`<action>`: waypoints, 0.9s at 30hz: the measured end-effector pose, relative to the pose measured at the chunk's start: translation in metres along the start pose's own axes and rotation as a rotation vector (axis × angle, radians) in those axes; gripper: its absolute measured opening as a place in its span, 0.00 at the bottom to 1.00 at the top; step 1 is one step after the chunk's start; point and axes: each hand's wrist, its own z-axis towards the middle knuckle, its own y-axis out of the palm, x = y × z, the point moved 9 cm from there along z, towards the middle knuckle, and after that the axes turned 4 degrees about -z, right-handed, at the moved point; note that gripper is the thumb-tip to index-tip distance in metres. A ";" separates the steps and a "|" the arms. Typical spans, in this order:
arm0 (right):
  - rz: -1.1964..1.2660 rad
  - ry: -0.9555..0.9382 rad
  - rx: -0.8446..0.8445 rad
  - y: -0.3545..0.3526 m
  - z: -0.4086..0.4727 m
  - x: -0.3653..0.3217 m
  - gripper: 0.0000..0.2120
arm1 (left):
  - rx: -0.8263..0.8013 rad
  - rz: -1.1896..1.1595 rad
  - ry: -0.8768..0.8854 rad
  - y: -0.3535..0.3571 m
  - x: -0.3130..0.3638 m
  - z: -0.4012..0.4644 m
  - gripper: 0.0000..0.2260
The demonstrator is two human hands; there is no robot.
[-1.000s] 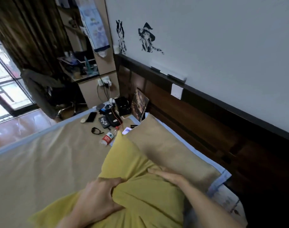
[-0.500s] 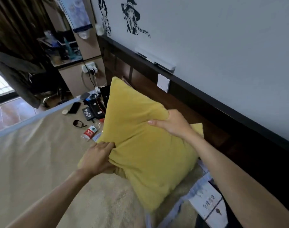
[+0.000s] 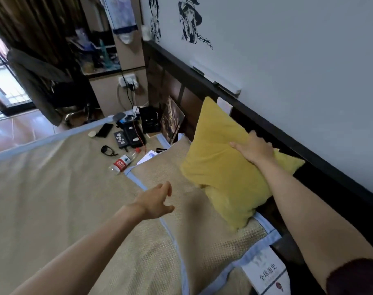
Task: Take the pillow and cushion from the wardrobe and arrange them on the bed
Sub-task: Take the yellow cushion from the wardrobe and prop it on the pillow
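A yellow cushion (image 3: pixel 223 167) stands tilted against the dark wooden headboard (image 3: pixel 266 124), resting on a tan woven pillow (image 3: pixel 194 226) with a light blue border. My right hand (image 3: pixel 253 149) lies on the cushion's upper right edge, fingers curled over it. My left hand (image 3: pixel 156 201) hovers above the pillow, left of the cushion, holding nothing with its fingers apart. The bed (image 3: pixel 43 199) is covered with a tan mat.
Near the bed's far corner lie a plastic bottle (image 3: pixel 121 162), a phone (image 3: pixel 104 129), black sunglasses (image 3: pixel 108 151), dark pouches and cables. A book (image 3: pixel 266 273) sticks out beside the pillow at lower right. A chair and a shelf stand past the bed.
My left hand has let go of the cushion and drawn back. The cushion has gone from in front of me to leaning on the headboard, my right hand still on it.
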 end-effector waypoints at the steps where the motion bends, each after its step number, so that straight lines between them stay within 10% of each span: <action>1: -0.063 0.025 -0.021 0.025 0.000 0.009 0.37 | -0.004 -0.002 -0.020 0.005 -0.012 -0.003 0.18; 16: -0.194 -0.084 0.113 0.006 -0.033 0.009 0.20 | 0.045 -0.063 0.011 -0.010 0.008 0.004 0.15; 27: -0.222 -0.050 -0.293 0.090 -0.129 0.014 0.23 | -0.055 0.088 0.154 -0.020 0.039 0.054 0.19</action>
